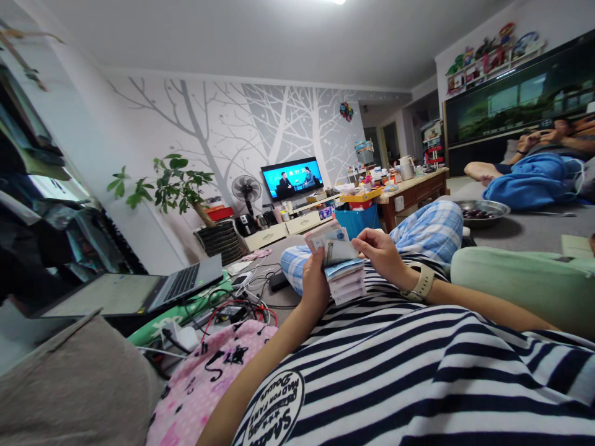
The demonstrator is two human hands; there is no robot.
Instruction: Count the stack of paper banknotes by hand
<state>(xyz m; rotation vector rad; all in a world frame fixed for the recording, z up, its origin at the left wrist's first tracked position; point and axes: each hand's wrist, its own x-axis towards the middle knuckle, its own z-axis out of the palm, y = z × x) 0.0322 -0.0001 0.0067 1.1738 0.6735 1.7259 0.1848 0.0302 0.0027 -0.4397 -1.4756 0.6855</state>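
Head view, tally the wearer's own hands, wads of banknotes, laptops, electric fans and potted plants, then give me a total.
Own hands: 2, left hand and right hand
Wad of banknotes: 1, single notes overlap
Laptop: 1
Electric fan: 1
Potted plant: 1
Total: 6

- White far wall point(153, 124) with a grey-and-white tree mural point(297, 118)
- Pale ceiling point(242, 40); bright light point(338, 1) at the top edge
- Lit television point(292, 179) above a low cabinet point(266, 236) with cream drawers
- Standing fan point(246, 189) and potted plant point(179, 186) to its left
- Crowded wooden counter point(421, 191)
- Right wall: a shelf point(510, 62) of figurines above a wide, dark, glossy panel point(520, 96)
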